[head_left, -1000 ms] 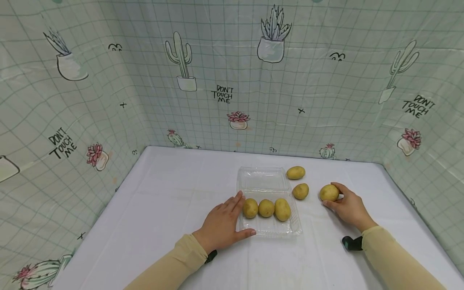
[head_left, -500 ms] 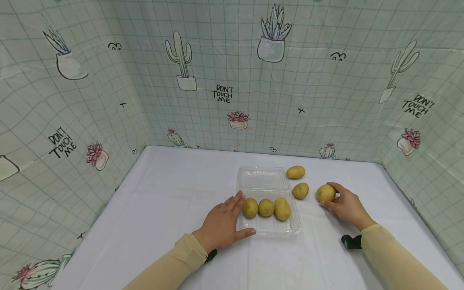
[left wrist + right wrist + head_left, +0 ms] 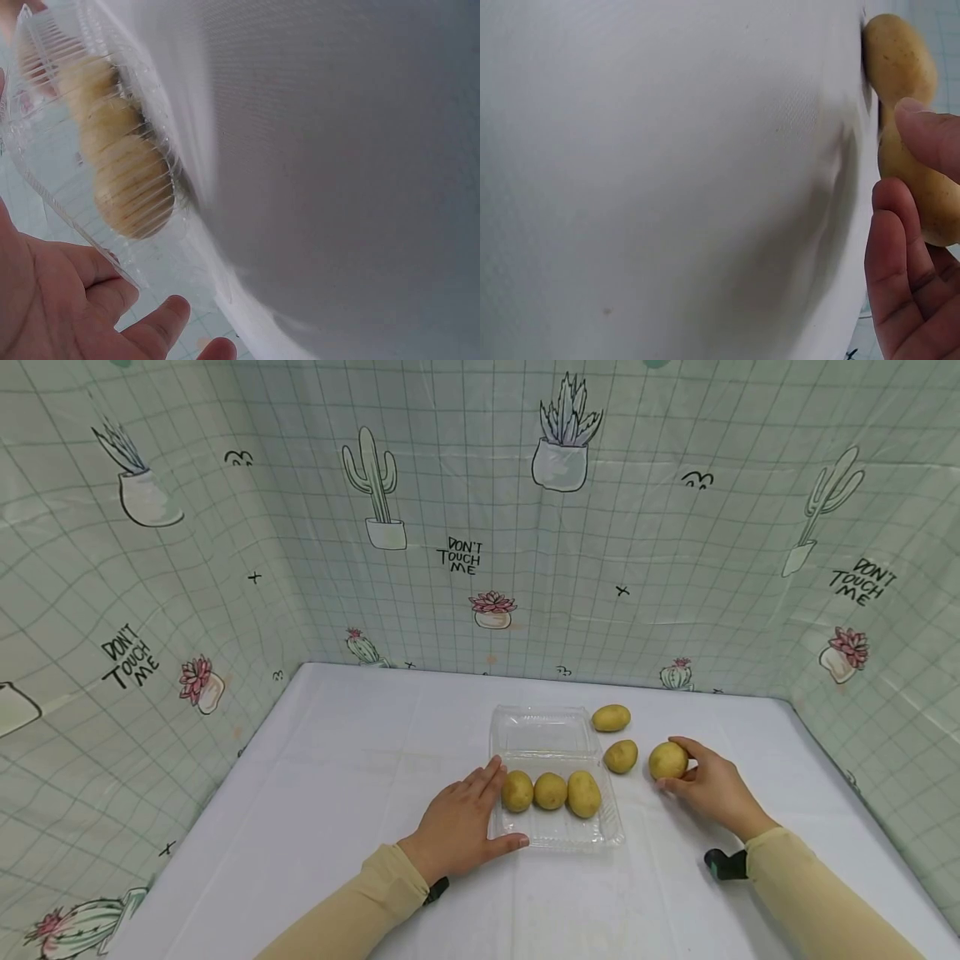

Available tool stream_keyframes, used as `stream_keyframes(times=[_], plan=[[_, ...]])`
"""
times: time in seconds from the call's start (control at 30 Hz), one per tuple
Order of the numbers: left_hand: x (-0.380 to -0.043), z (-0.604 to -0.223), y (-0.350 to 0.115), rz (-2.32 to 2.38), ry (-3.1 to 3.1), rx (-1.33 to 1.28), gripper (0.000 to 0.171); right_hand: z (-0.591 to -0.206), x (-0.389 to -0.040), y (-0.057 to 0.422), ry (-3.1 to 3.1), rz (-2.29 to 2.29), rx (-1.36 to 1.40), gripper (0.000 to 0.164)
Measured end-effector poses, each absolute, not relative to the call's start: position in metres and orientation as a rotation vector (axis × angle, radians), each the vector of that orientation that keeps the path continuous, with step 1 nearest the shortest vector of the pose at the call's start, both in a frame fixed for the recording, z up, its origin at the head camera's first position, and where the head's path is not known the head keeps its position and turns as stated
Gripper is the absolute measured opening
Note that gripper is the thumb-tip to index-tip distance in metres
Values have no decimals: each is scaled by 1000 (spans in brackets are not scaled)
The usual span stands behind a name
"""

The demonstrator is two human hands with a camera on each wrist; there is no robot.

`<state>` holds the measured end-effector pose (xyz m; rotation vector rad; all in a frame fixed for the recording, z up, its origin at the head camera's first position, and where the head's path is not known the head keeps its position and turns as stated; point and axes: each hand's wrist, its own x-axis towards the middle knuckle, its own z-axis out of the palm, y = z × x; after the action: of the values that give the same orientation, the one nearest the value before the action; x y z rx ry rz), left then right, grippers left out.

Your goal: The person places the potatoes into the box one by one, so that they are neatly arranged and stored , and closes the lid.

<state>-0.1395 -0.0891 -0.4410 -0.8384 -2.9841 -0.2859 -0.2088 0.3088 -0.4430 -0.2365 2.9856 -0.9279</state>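
A clear plastic clamshell container [image 3: 555, 837] lies opened flat on the white table, its lid [image 3: 546, 731] folded toward the back. Three potatoes [image 3: 551, 791] sit side by side in its base. My left hand [image 3: 461, 822] rests against the base's left side, fingers extended and thumb spread along the front edge. In the left wrist view those fingers [image 3: 161, 322] touch the container's rim. To the right of the container, my right hand [image 3: 716, 789] holds a potato [image 3: 667, 761] between thumb and fingers. Another potato [image 3: 621, 757] lies just left of it.
One more oval potato [image 3: 611, 718] lies at the back, beside the lid's right edge. A cactus-print cloth [image 3: 525, 568] forms walls around the table's back and sides. Each wrist carries a dark camera; the right one [image 3: 726, 863] shows below the sleeve.
My right hand has moved a little to the left with its potato, closer to the loose potato beside the container. The left hand and container have stayed in place.
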Motion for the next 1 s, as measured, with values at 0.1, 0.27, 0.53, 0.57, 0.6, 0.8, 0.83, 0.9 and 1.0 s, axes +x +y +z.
stream_keyframes(times=[0.1, 0.27, 0.53, 0.57, 0.6, 0.8, 0.83, 0.9, 1.0], plan=[[-140, -442, -89, -281, -2982, -837, 98, -441, -208, 307, 2996, -925, -257, 75], [-140, -442, -88, -278, -2980, -839, 99, -434, -205, 303, 3010, -932, -282, 73], [-139, -442, -89, -278, -2972, -840, 98, -422, -202, 291, 3024, -968, -360, 71], [-139, -442, -89, -279, -2971, -842, 98, -420, -201, 289, 3019, -976, -368, 71], [-139, -442, -89, -279, -2965, -845, 98, -419, -201, 286, 3013, -987, -376, 71], [-139, -442, -89, -280, -2970, -844, 98, -411, -198, 272, 2993, -1017, -427, 72], [-139, -441, -89, -280, -2977, -840, 98, -411, -197, 270, 2991, -1020, -439, 72], [-139, -441, -89, -274, -2984, -835, 98, -409, -196, 266, 2983, -1024, -457, 72], [-139, -441, -88, -270, -2987, -831, 98, -407, -194, 260, 2969, -1038, -482, 72]])
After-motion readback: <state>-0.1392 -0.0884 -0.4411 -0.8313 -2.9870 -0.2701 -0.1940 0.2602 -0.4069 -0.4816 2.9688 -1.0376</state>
